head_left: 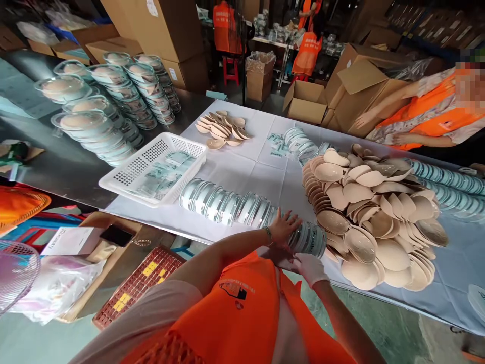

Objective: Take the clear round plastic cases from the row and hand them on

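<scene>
Two hands meet at one row of clear round plastic lids (pixel 242 207) lying edge-on along the white-covered bench (pixel 261 172) — left hand (pixel 285 226) spread flat on it, right hand (pixel 308 266) gloved, its grip unclear. Beside: heaped beige moulded cups (pixel 373 212), smooth and domed; white perforated basket (pixel 153 167).

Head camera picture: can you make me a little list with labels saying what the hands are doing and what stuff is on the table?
left hand: bare, fingers spread on top of the row of clear lids
right hand: in a white glove, at the near end of that row, by the table edge
beside the row: big heap of beige cups
white basket: holds small packets
far side: small heap of beige cups
left: stacks of packed clear cases
table: white cover
</scene>
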`<state>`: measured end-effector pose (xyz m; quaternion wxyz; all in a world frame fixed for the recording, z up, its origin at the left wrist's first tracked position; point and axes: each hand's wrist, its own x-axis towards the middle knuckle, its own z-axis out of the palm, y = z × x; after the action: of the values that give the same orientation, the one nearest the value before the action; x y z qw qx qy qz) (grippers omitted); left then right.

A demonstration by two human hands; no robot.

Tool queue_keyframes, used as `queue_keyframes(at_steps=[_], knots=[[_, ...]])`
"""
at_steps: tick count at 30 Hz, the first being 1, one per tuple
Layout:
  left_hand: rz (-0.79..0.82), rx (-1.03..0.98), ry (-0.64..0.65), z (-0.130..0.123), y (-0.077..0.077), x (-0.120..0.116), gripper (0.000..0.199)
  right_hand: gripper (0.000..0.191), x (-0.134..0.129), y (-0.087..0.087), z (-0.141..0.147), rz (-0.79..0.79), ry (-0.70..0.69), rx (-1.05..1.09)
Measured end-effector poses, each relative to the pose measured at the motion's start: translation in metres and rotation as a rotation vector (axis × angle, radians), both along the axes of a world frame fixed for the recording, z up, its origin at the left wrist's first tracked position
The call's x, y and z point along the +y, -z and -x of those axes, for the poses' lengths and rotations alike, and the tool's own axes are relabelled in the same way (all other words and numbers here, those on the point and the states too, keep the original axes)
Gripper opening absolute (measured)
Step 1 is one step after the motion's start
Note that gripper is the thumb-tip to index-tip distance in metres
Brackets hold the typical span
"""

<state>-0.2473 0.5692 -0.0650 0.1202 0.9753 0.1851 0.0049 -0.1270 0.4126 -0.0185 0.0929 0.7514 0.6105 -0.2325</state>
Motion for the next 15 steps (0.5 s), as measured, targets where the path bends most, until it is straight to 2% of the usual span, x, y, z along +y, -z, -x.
queue_keyframes(at_steps=[2,4,7,9,12,15], knots=[[-0.013,-0.031,-0.027,0.014,-0.007,0.011,0.119,0.026,0.024,-0.019,-0.019,-0.058,0.0,0.036],[-0.012,-0.041,-0.039,0.029,-0.012,0.021,0.116,0.028,0.062,-0.038,-0.033,-0.159,-0.043,0.082],[0.019,-0.011,-0.009,0.042,-0.009,0.026,0.111,0.025,0.125,-0.06,-0.036,-0.271,-0.135,0.156],[0.038,-0.01,-0.032,0.042,-0.004,0.024,0.109,0.029,0.158,-0.069,-0.029,-0.313,-0.171,0.187],[0.057,-0.04,-0.082,0.036,0.001,0.018,0.107,0.035,0.18,-0.075,-0.019,-0.346,-0.192,0.205],[0.099,-0.063,-0.092,0.034,-0.001,0.017,0.103,0.033,0.181,-0.072,-0.014,-0.345,-0.189,0.207]])
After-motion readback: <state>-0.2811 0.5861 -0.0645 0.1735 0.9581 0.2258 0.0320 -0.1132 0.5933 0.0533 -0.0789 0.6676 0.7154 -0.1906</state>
